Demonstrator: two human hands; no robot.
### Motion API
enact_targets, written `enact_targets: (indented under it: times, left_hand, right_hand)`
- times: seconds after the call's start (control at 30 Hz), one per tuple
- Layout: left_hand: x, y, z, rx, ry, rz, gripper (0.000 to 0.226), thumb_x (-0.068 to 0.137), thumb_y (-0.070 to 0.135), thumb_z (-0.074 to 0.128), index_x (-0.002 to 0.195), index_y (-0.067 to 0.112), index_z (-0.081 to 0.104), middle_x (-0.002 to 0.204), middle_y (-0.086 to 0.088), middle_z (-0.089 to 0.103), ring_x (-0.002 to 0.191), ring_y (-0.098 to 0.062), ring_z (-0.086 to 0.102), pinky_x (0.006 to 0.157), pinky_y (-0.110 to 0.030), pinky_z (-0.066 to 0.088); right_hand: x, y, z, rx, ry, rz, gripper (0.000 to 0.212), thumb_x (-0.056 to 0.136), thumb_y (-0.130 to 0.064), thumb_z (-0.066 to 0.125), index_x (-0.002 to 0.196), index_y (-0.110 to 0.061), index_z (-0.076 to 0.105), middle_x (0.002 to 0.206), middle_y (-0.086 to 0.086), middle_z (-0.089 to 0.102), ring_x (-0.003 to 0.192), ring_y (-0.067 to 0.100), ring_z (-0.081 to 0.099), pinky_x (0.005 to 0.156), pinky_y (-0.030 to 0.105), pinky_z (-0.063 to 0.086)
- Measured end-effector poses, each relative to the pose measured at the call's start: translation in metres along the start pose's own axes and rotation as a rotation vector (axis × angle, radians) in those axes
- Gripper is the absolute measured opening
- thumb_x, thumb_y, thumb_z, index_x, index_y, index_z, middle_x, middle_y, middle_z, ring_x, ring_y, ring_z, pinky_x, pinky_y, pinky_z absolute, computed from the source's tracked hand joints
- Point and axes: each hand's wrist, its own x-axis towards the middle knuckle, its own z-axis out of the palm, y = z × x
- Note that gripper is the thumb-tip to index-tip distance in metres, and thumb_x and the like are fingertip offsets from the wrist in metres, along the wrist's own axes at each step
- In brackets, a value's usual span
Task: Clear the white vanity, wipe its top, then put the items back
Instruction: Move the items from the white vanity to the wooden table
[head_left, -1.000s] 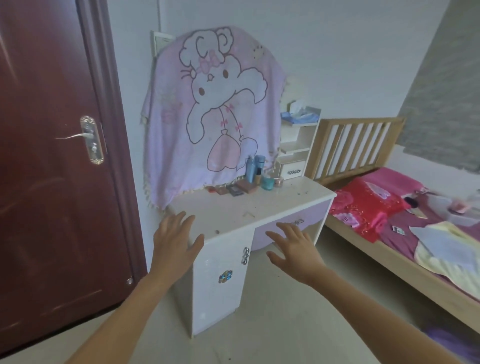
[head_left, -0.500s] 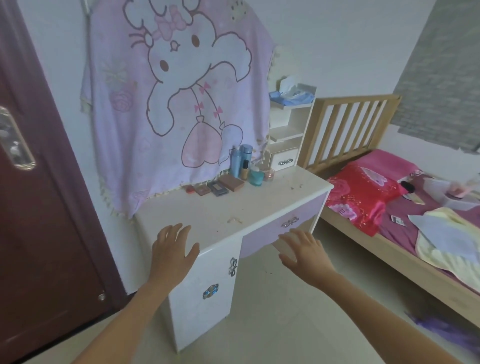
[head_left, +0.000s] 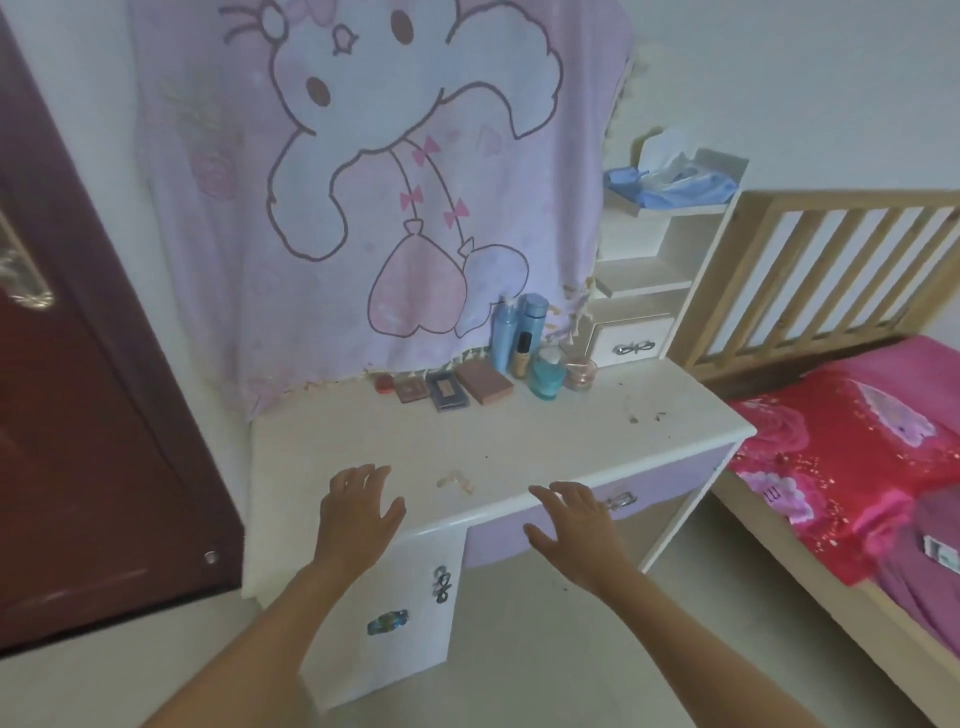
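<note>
Both hands (head_left: 358, 514) splayed over vanity (head_left: 519, 447)

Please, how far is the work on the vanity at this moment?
Nothing looks done. The bottles and compacts stand at the back of the vanity, and crumbs lie on top. Left hand and right hand, both open and empty, reach in. Clearing, wiping and returning remain.

text: none legible | bottles (head_left: 519, 332): labels too small | blanket (head_left: 374, 182): picture only
</note>
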Motion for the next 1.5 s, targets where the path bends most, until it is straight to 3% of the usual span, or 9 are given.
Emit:
enact_targets:
  times: [0.07,0.2,0.5,0.7,0.87,1.1,1.23,1.4,1.5]
  left_hand:
    - [0.002,-0.006,0.012,0.019,-0.021,-0.044,0.047,0.092,0.030,0.047,0.135,0.013,0.040,0.141,-0.006,0.040,0.132,-0.025,0.025,0.105,-0.038,0.029]
    - [0.026,-0.019,0.018,0.042,0.010,-0.122,0.046,0.091,0.028,0.049,0.133,0.012,0.042,0.139,-0.007,0.043,0.131,-0.027,0.028,0.104,-0.039,0.029]
    - [0.126,-0.058,0.042,0.042,0.020,-0.228,0.046,0.091,0.028,0.050,0.132,0.010,0.043,0.138,-0.009,0.044,0.129,-0.029,0.030,0.102,-0.040,0.033]
    - [0.210,-0.068,0.065,-0.001,-0.022,-0.242,0.047,0.091,0.027,0.048,0.134,0.009,0.041,0.140,-0.009,0.042,0.128,-0.030,0.032,0.101,-0.038,0.033]
    - [0.275,-0.072,0.077,0.049,-0.079,-0.191,0.050,0.093,0.026,0.044,0.139,0.010,0.032,0.145,-0.010,0.032,0.130,-0.029,0.029,0.102,-0.036,0.032]
    - [0.313,-0.086,0.091,0.150,-0.099,0.060,0.044,0.071,0.008,0.069,0.113,0.009,0.060,0.119,-0.015,0.056,0.096,-0.040,0.056,0.069,-0.042,0.050]
    - [0.315,-0.096,0.091,0.320,-0.123,0.095,0.044,0.035,0.011,0.086,0.075,0.017,0.070,0.091,-0.009,0.066,0.060,-0.029,0.060,0.043,-0.032,0.046]
    - [0.303,-0.109,0.093,0.311,-0.100,0.038,0.041,0.029,0.007,0.086,0.063,0.021,0.068,0.079,-0.008,0.061,0.054,-0.024,0.056,0.038,-0.027,0.042]
    - [0.282,-0.114,0.092,0.245,-0.036,-0.015,0.042,0.031,0.004,0.086,0.067,0.019,0.070,0.074,-0.007,0.055,0.050,-0.022,0.053,0.036,-0.024,0.041]
  right_hand:
    - [0.014,0.001,0.008,-0.031,0.009,-0.073,0.058,0.082,-0.047,0.039,0.130,-0.017,0.049,0.129,0.009,0.051,0.126,0.027,0.043,0.094,0.045,0.040]
    - [0.058,0.010,0.029,0.050,-0.098,-0.059,0.049,0.070,-0.049,0.038,0.096,-0.020,0.069,0.087,0.004,0.069,0.082,0.023,0.068,0.055,0.034,0.054]
    - [0.166,-0.011,0.053,-0.040,-0.170,-0.201,0.044,0.069,-0.050,0.037,0.097,-0.027,0.061,0.085,-0.004,0.069,0.079,0.014,0.068,0.056,0.025,0.054]
    - [0.235,-0.026,0.045,-0.056,-0.204,-0.258,0.050,0.093,-0.040,0.039,0.139,-0.022,0.034,0.144,0.006,0.036,0.135,0.021,0.029,0.108,0.039,0.028]
    - [0.274,-0.029,0.056,-0.042,-0.266,-0.214,0.052,0.095,-0.042,0.037,0.143,-0.025,0.025,0.150,0.000,0.024,0.139,0.017,0.017,0.113,0.034,0.017]
    - [0.298,-0.027,0.066,-0.042,-0.273,-0.196,0.059,0.083,-0.046,0.032,0.136,-0.021,0.039,0.140,0.007,0.042,0.131,0.023,0.036,0.105,0.038,0.032]
    - [0.317,-0.029,0.069,-0.019,-0.176,-0.225,0.040,0.073,-0.046,0.044,0.102,-0.025,0.060,0.092,-0.002,0.067,0.082,0.017,0.067,0.063,0.027,0.055]
    - [0.339,-0.050,0.073,0.005,-0.244,-0.301,0.046,0.091,-0.033,0.047,0.133,-0.016,0.044,0.143,0.010,0.037,0.132,0.028,0.034,0.103,0.040,0.035]
    - [0.360,-0.063,0.086,-0.007,-0.190,-0.351,0.047,0.081,-0.025,0.063,0.125,-0.013,0.052,0.136,0.017,0.044,0.119,0.040,0.048,0.089,0.045,0.049]
